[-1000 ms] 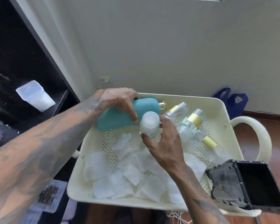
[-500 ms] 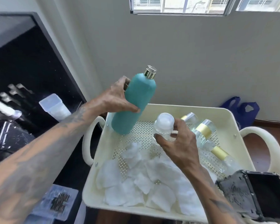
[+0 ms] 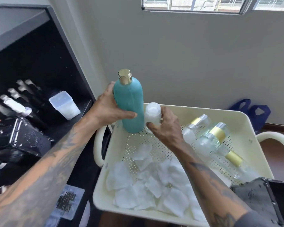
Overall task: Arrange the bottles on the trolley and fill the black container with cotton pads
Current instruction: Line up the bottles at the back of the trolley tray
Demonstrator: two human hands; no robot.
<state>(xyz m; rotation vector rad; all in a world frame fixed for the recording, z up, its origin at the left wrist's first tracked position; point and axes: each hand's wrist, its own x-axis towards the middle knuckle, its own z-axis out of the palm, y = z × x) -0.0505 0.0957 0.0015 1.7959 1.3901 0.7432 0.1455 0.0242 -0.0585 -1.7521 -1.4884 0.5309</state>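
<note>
Cream perforated trolley tray point(image 3: 184, 112): left hand point(image 3: 105, 110) grips upright teal bottle point(image 3: 129, 104); right hand point(image 3: 166, 126) pinches small frosted jar point(image 3: 152, 113), apparently touching it.

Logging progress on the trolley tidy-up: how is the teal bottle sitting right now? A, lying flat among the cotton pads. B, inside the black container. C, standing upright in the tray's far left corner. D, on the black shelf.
C: the teal bottle stands upright, gold cap up, in the far left corner of the cream trolley tray, gripped by the left hand.
</note>
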